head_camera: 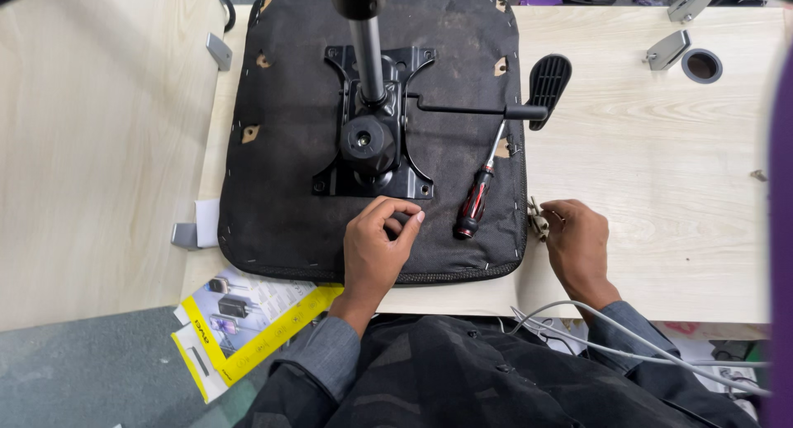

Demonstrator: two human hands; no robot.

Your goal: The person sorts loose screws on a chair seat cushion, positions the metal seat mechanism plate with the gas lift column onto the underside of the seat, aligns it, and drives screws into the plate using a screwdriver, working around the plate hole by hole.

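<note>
An upside-down black chair seat (281, 164) lies on a light wooden table (661, 164). A black metal mechanism plate (330, 180) with a gas cylinder (368, 56) and a paddle lever (547, 85) is fixed to it. My left hand (376, 246) rests on the seat just below the plate, its fingertips pinched on a small dark part. A red-and-black screwdriver (477, 201) lies on the seat to its right. My right hand (578, 242) is on the table at the seat's right edge, touching several small metal screws (538, 221).
A yellow-and-white leaflet (248, 321) sticks out at the table's near left edge. Metal brackets (667, 49) and a round cable hole (701, 65) are at the far right. White cables (628, 345) cross my lap. A second tabletop (91, 147) lies to the left.
</note>
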